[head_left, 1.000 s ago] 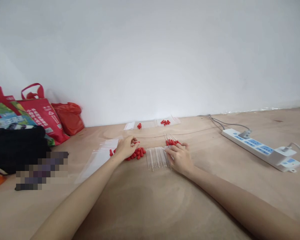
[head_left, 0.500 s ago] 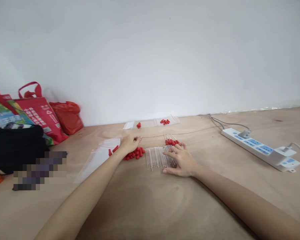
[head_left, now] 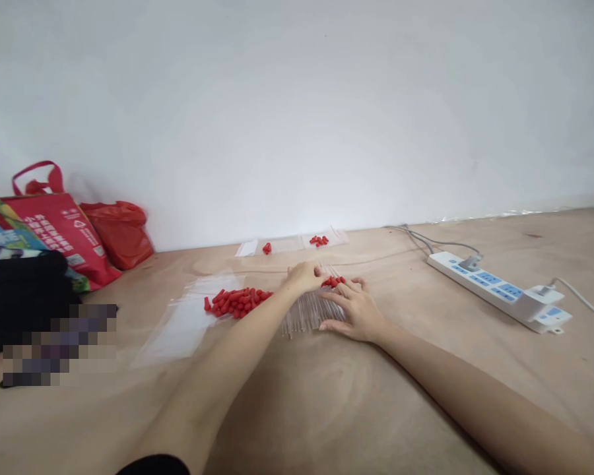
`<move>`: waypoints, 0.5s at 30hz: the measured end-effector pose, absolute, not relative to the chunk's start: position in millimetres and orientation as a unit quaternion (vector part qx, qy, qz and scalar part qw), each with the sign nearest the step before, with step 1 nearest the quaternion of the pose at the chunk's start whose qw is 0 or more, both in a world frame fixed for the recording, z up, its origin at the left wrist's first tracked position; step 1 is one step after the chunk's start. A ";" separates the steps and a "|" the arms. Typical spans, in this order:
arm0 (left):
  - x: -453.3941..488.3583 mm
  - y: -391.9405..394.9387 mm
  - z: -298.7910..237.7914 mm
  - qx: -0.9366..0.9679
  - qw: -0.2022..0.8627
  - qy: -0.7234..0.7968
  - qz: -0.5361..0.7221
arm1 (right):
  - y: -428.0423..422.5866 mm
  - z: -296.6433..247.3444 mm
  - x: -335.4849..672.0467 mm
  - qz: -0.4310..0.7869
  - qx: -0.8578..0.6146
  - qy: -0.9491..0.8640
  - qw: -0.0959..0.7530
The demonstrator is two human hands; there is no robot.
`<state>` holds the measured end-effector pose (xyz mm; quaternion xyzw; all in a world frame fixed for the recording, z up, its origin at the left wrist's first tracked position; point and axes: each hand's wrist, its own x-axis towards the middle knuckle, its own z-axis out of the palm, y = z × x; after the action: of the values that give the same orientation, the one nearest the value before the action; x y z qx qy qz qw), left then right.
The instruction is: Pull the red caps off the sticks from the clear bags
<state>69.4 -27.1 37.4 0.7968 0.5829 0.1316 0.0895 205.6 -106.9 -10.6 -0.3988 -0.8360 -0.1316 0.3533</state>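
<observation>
My left hand [head_left: 304, 278] is closed above the far end of a row of clear thin tubes [head_left: 299, 320], its fingertips pinched together. What they hold, if anything, is too small to make out. My right hand [head_left: 354, 311] rests at the right side of the row, thumb and fingers spread, touching the tubes. Just beyond the fingers lie several tubes fitted with red rubber bulbs [head_left: 333, 282], partly hidden by both hands. A pile of loose red rubber bulbs [head_left: 237, 301] lies left of the row, beside my left forearm.
Clear plastic bags [head_left: 178, 326] lie left of the pile. Near the wall are more small bags [head_left: 287, 245] with red bulbs. A white power strip [head_left: 495, 290] with cables stands right. Red shopping bags [head_left: 69, 231] and a black cloth item [head_left: 24, 297] sit left.
My left hand has moved right, from over the pile of red bulbs to the far end of the tubes. My right hand stays on the tubes. The view has shifted slightly right.
</observation>
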 end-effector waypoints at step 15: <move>78.0 -23.9 36.2 0.755 0.104 0.636 0.119 | -97.0 -12.8 219.7 -0.152 -0.527 -0.697 0.462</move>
<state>78.0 -23.9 36.2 0.7551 0.6363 0.1188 0.1043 219.7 -97.0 -12.8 -0.5271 -0.6970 -0.1519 0.4618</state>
